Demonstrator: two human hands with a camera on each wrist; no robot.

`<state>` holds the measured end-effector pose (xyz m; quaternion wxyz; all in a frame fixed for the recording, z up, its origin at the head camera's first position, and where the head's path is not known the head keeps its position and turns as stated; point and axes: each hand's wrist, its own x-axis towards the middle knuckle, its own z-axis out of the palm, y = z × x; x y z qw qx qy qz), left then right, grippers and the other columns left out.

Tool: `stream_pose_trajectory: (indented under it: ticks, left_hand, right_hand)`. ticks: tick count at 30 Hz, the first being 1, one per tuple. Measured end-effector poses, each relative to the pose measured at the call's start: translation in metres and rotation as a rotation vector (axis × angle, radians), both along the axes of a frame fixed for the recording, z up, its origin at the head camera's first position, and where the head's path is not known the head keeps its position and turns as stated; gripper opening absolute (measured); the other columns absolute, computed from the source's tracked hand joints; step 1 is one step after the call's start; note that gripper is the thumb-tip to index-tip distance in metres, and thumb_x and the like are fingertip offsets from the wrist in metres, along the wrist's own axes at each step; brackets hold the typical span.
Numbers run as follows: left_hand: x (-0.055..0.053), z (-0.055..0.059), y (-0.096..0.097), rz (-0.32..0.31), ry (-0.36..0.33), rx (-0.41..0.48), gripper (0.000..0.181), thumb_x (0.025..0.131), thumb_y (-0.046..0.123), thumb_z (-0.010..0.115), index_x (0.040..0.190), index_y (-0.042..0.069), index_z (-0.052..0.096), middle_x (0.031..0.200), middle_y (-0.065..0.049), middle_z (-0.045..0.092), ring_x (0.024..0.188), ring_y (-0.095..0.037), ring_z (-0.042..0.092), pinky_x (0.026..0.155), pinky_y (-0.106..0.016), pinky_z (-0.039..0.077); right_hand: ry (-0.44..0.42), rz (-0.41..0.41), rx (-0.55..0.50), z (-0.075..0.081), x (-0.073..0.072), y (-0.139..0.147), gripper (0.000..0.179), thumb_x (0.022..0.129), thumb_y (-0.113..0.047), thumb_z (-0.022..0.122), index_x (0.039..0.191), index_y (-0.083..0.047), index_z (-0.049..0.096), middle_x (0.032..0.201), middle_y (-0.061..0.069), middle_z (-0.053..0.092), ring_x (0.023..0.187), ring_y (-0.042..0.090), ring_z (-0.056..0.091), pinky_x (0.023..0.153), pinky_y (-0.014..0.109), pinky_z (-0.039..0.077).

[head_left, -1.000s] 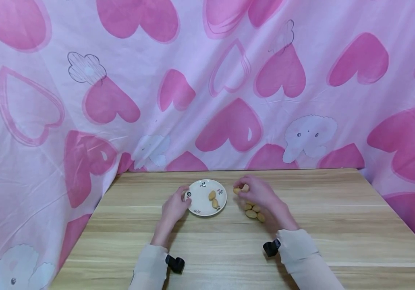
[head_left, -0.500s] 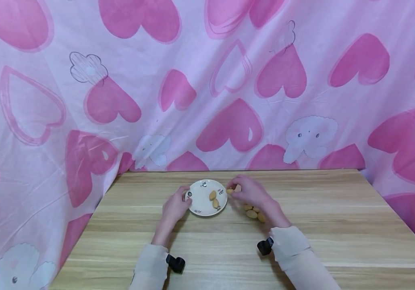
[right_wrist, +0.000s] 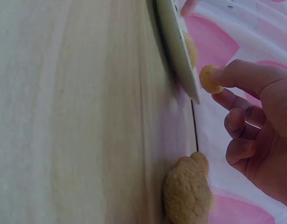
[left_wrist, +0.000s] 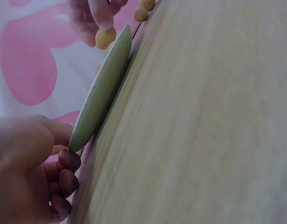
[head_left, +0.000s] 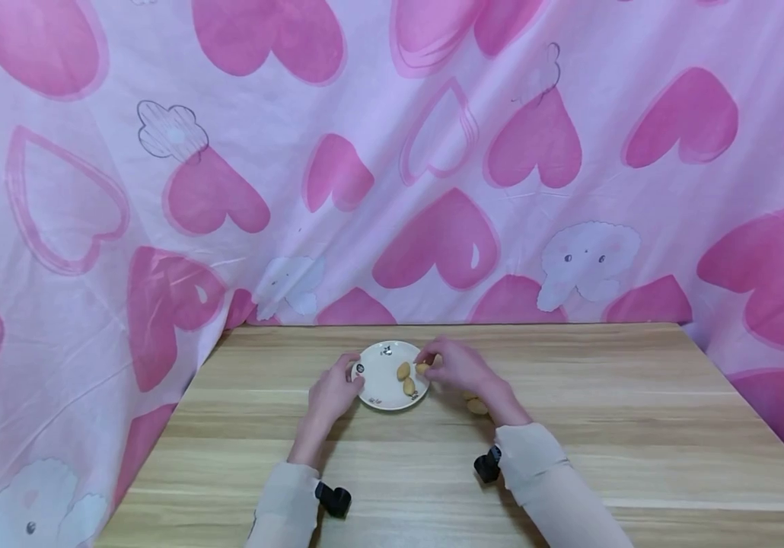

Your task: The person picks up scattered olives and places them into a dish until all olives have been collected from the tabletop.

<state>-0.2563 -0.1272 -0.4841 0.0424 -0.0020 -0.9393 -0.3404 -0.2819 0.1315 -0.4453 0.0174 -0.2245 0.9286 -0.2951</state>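
My left hand (head_left: 333,392) grips the left rim of a small white plate (head_left: 381,380) with printed figures. In the left wrist view the thumb lies at its edge and curled fingers (left_wrist: 68,182) are below it. Two tan, oval walnuts (head_left: 403,371) lie on the plate's right half. My right hand (head_left: 460,367) pinches another walnut (right_wrist: 210,79) between thumb and finger, over the plate's right rim. The right wrist view shows it held just above the rim.
More walnuts (head_left: 477,406) lie on the wooden table (head_left: 406,472) right of the plate, partly hidden by the right hand and wrist. A pink curtain (head_left: 433,228) with hearts hangs behind the table's back edge.
My right hand has moved left with the walnut, from beside the plate to over its right rim. The left hand keeps its grip on the plate.
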Motion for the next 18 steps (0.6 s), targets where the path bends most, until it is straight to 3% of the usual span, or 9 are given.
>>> stream_pose_trajectory:
  ticks: [11, 18]
  left_hand:
    - [0.001, -0.001, 0.001, 0.003, 0.010, -0.007, 0.047, 0.087, 0.021, 0.066, 0.134, 0.016, 0.060, 0.078, 0.000, 0.058, 0.066, -0.016, 0.052, 0.060, -0.032, 0.037]
    - [0.002, 0.002, 0.001, 0.004, 0.002, -0.012, 0.047, 0.088, 0.022, 0.066, 0.134, 0.017, 0.060, 0.078, 0.000, 0.059, 0.066, -0.016, 0.052, 0.060, -0.032, 0.037]
  right_hand:
    - [-0.049, 0.067, -0.009, -0.013, -0.008, -0.009, 0.023, 0.080, -0.010, 0.076, 0.102, -0.016, 0.076, 0.091, -0.004, 0.069, 0.089, 0.013, 0.060, 0.082, 0.033, 0.049]
    - [-0.044, 0.051, 0.009, -0.007, -0.004, -0.006, 0.022, 0.083, -0.013, 0.073, 0.105, -0.016, 0.075, 0.097, -0.005, 0.069, 0.093, 0.013, 0.060, 0.087, 0.036, 0.050]
